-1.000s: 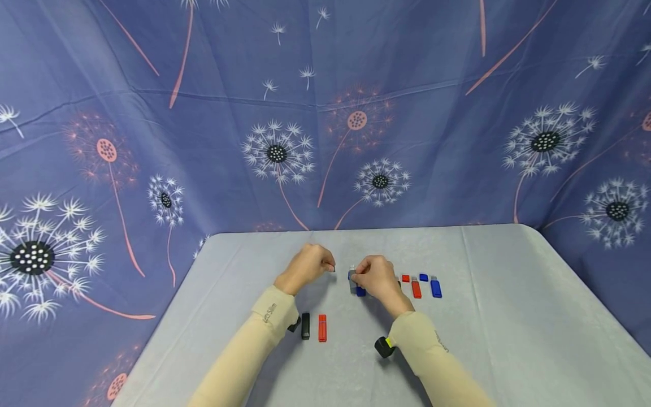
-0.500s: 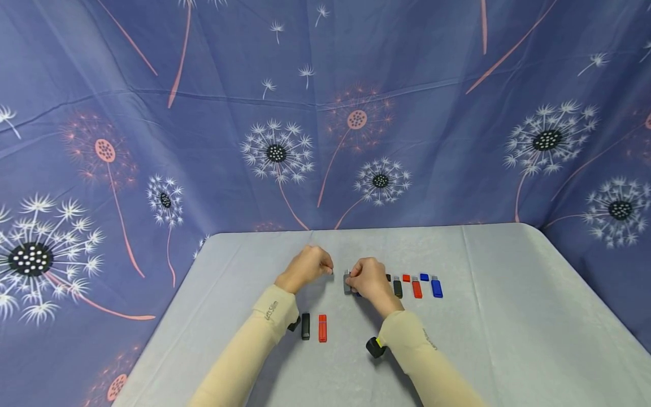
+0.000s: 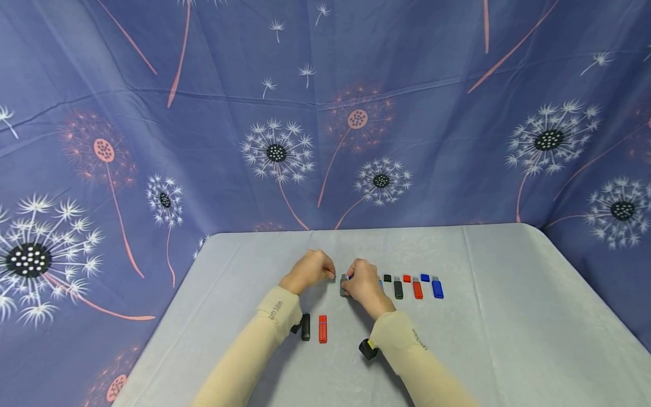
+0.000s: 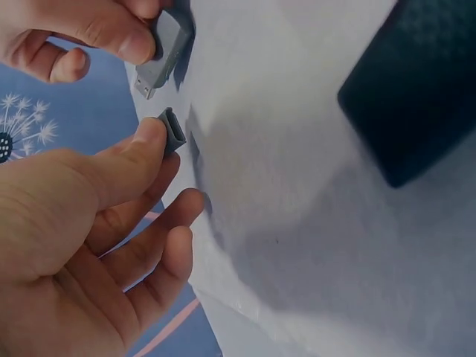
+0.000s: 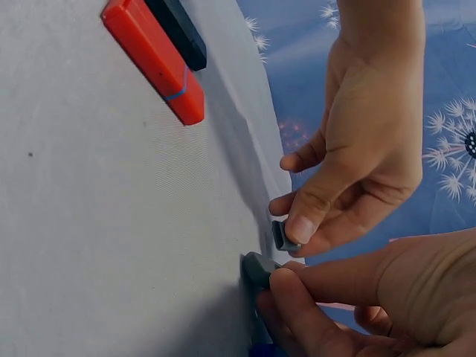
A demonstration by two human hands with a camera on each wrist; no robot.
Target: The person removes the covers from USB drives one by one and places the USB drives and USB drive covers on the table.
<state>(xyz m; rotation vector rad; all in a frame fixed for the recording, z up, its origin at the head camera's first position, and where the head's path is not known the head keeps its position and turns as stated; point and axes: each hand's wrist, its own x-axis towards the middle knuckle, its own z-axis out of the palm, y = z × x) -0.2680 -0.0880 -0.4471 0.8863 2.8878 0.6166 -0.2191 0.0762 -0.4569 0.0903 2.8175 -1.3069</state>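
Note:
My left hand (image 3: 314, 268) pinches a small grey cap (image 4: 172, 132) between thumb and fingertips, its hollow end toward the other hand. My right hand (image 3: 363, 282) holds a grey USB stick (image 3: 343, 287) by its body. In the left wrist view the stick's bare metal plug points at the cap, with a small gap between them. The right wrist view shows the cap just above the stick, where fingers cover much of the stick. Both hands are just over the table.
A black USB stick (image 3: 306, 327) and a red USB stick (image 3: 322, 329) lie nearer the front. To the right lie uncapped black (image 3: 398, 288), red (image 3: 417, 289) and blue sticks (image 3: 437, 288), each with its cap behind it. My right hand partly hides something blue.
My right hand has moved left with the grey stick, closer to the cap, uncovering the black stick and black cap. The left hand has shifted only slightly.

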